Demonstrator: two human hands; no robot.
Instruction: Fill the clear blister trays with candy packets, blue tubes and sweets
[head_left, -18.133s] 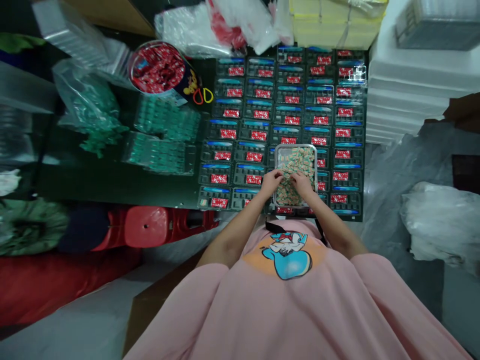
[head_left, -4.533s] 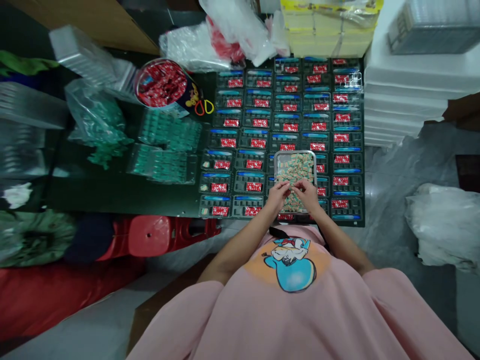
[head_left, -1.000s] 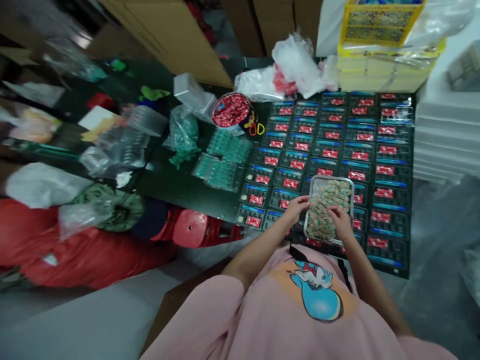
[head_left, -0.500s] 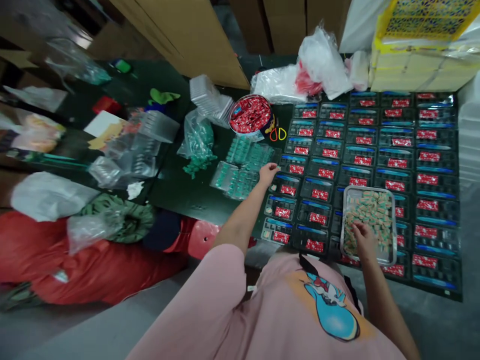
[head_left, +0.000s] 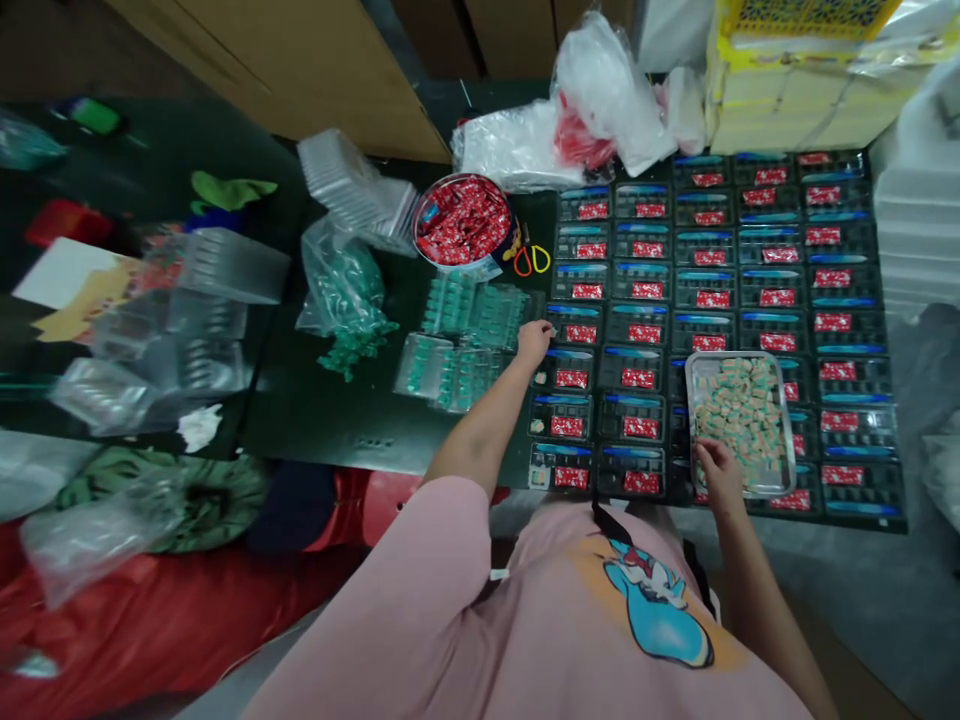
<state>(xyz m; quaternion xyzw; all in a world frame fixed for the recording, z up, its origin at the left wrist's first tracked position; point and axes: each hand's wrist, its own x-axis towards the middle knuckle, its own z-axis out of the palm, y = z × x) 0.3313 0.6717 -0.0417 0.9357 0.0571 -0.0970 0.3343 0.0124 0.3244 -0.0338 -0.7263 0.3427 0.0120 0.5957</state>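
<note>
My left hand [head_left: 535, 341] is pinched at the left edge of a clear compartment tray [head_left: 576, 325] holding a blue pen-like stick and a red patterned packet. A small pale piece [head_left: 553, 331] shows at its fingertips. My right hand [head_left: 720, 468] has its fingers closed over the lower left of a metal tray [head_left: 789, 478]; what they hold, if anything, is hidden. Many small beige-and-green pieces [head_left: 742, 400] fill this tray, which rests on the rows of compartment trays. Similar pieces sit in the left corners of the nearest left-column trays, such as one piece [head_left: 538, 476].
Left of the rows lie packs of green pieces [head_left: 450, 375], a plastic bag of green pieces [head_left: 345, 290] and a round tub of red packets [head_left: 466, 262]. Scissors [head_left: 532, 260] lie beside the tub. White plastic bags [head_left: 517, 145] and a yellow basket [head_left: 810, 20] stand behind.
The view has shifted, so the table's things appear further left. My left hand stays at the same tray edge. My right hand has moved slightly toward the metal tray's left rim.
</note>
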